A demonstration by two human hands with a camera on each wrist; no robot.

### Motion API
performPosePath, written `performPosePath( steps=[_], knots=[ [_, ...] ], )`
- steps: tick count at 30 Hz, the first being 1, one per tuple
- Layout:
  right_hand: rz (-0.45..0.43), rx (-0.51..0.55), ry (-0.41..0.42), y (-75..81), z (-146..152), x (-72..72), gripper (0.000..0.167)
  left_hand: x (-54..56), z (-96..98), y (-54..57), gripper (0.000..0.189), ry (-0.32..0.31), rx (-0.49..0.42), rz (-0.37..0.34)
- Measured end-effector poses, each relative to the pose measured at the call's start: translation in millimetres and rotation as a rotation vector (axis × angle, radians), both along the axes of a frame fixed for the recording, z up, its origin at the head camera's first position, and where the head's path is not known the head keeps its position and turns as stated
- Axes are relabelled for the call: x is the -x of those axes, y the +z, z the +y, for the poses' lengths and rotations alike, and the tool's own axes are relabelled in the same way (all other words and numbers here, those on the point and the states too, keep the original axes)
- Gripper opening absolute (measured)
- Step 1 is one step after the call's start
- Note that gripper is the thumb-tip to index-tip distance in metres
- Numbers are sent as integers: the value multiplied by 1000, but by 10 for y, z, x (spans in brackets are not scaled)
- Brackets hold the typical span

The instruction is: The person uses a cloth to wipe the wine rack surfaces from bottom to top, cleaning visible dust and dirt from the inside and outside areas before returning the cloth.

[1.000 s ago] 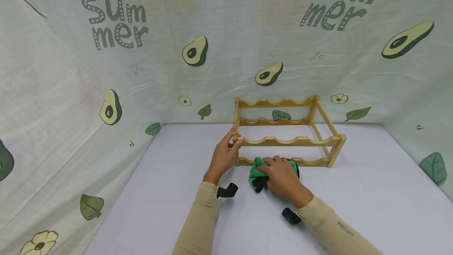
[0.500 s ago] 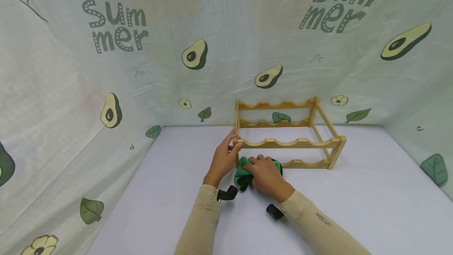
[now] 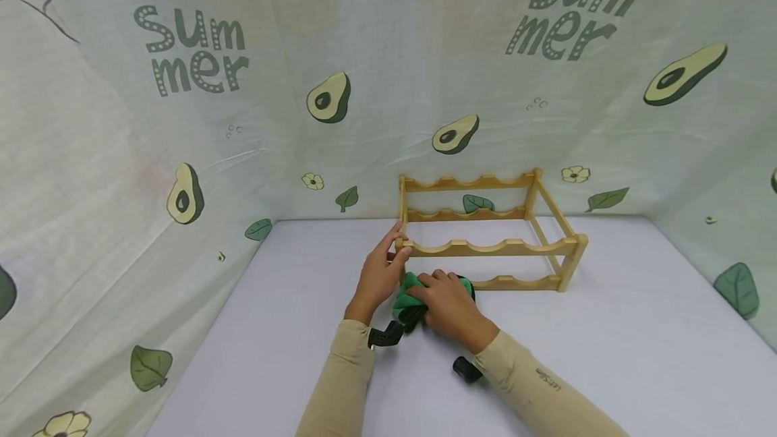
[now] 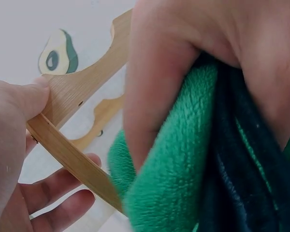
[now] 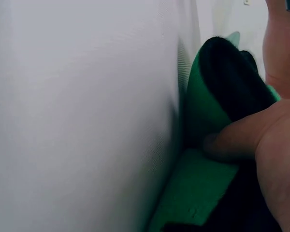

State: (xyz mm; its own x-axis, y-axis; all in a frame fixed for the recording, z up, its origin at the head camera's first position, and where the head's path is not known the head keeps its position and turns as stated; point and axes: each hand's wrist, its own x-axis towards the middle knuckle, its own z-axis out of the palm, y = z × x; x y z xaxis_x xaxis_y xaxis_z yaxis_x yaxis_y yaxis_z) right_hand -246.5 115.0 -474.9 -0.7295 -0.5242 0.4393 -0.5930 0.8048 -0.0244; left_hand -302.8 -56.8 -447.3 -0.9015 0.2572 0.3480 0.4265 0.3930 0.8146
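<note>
A light wooden rack point(image 3: 510, 247) with scalloped rails stands at the back of the table. My left hand point(image 3: 378, 278) grips its front left corner, thumb over the top rail and fingers behind the post, as the left wrist view shows. Bunched in my right hand point(image 3: 448, 305) is a green cloth point(image 3: 405, 292) with a black edge and black underside. It lies against the lower left end of the rack's front rail, low by the tabletop. In the right wrist view the thumb presses into the folded cloth point(image 5: 198, 183).
The white tabletop point(image 3: 291, 329) runs up to a pale curtain point(image 3: 376, 120) printed with avocados and leaves, close behind the rack. A black wrist camera point(image 3: 386, 334) on the left arm sits near the cloth; another point(image 3: 467, 369) hangs by the right wrist.
My right hand has slid the cloth leftward along the lower front rail to the rack's left end. The left hand keeps its grip on the corner. The head view has shifted slightly.
</note>
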Motion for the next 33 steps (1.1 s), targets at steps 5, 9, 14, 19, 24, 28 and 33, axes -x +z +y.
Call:
performPosePath(
  steps=[5,9,14,19,24,28,33],
  knots=[
    [40,-5,43,1,-34,-20,47,8,-5,-7,27,-6,-2,6],
    [46,-8,8,18,-44,-36,45,11,6,-1,31,-13,2,2],
    [6,-32,-66,32,-14,-52,43,20,20,-5,33,-10,12,4],
    [-41,-62,-164,44,44,-74,43,23,24,-1,27,6,20,-3],
    [-95,-79,-268,75,128,-105,42,35,13,-10,28,12,16,2],
    [-111,-73,-306,76,210,-136,42,37,-3,-9,27,11,17,-1],
    [-102,-35,-319,48,327,-192,44,33,-9,-15,28,14,18,-4]
  ],
)
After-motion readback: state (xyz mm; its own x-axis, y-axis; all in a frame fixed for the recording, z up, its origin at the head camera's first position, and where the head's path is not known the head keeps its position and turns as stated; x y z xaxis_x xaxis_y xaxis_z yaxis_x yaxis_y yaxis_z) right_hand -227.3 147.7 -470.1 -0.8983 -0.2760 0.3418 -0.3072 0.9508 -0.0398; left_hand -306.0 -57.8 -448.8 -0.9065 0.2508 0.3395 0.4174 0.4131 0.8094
